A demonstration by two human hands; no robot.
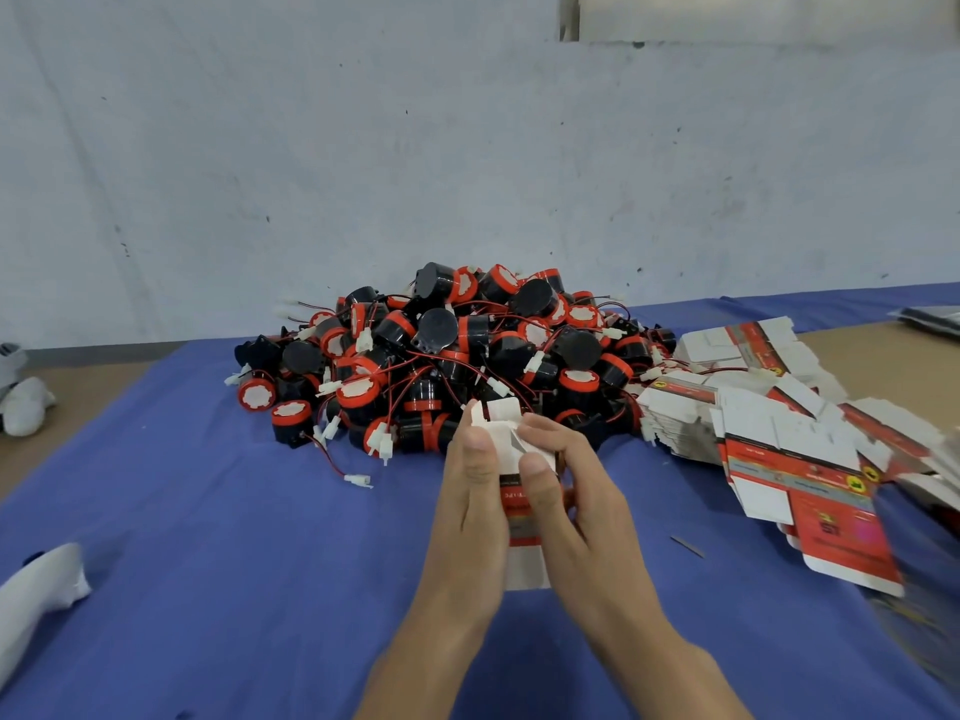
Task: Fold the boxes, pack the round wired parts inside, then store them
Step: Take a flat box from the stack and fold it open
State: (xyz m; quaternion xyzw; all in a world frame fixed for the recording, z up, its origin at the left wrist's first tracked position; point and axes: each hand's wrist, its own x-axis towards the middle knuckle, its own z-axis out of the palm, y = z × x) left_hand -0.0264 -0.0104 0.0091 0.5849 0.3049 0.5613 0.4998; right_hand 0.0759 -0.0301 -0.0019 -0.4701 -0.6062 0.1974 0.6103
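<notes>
Both hands sit together at lower centre of frame, clamped on one small red-and-white carton [519, 504]. Left hand [470, 511] grips its left side, thumb up on the white top flaps. Right hand [574, 504] grips the right side, thumb pressing the flap area. Carton is upright and partly formed, top flaps not yet tucked, bottom end open toward the camera. Whether a part is already inside, can't tell.

Pile of round black-and-red wired parts [447, 356] sits just behind the hands at centre, on blue cloth [218, 537]. Flat unfolded box blanks [779, 423] are fanned out at right of frame.

To do the step well, probably square the walls first, fold the side dust flaps in, then tuck the main tab without crushing the thin card. Keep any wires clear of the seam.
</notes>
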